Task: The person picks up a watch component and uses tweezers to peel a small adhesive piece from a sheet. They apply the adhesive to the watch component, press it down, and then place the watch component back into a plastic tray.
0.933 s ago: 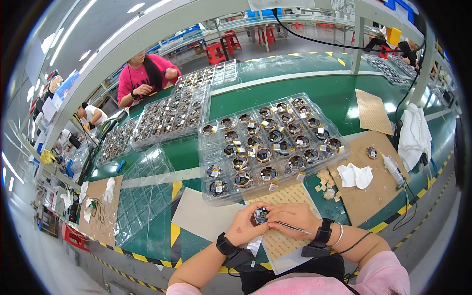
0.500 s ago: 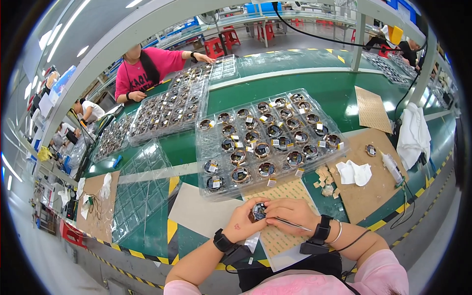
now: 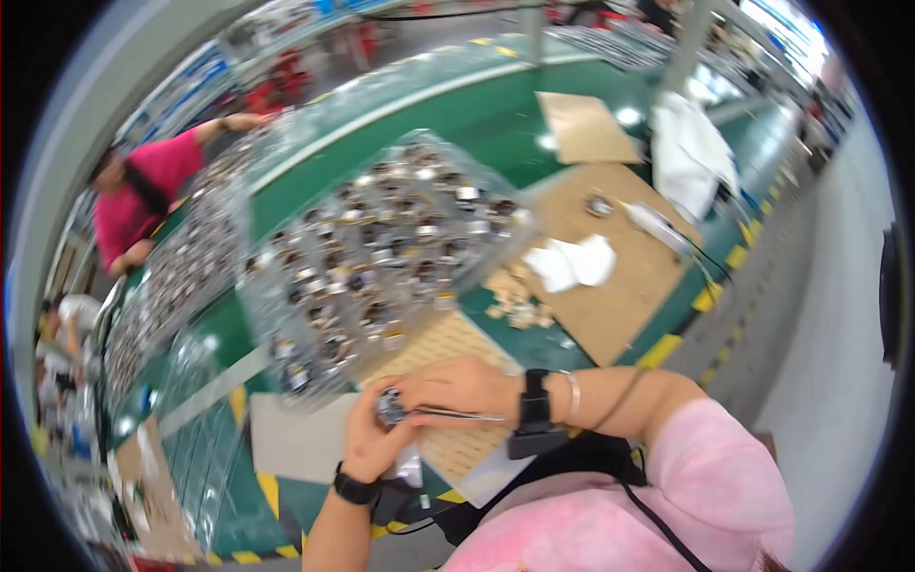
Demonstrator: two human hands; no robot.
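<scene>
My left hand is closed around a small round electronic module, its circuit side showing between thumb and fingers. Close against it, my right hand is closed on thin metal tweezers, their shaft pointing back toward the wrist. Whether the tips touch the module is hidden by the fingers. Both hands are over a tan sheet with printed rows and beside a plain beige sheet. Just beyond lies a clear plastic tray holding several similar round modules with white and yellow tabs.
To the right, a brown board carries a white cloth, a loose module and a white tube with a cable. Paper scraps lie beside it. A person in pink reaches over more filled trays.
The view has swung to the right and tilted, blurring the scene and shifting the bench leftward in it. My hands keep the same hold on the module and tweezers.
</scene>
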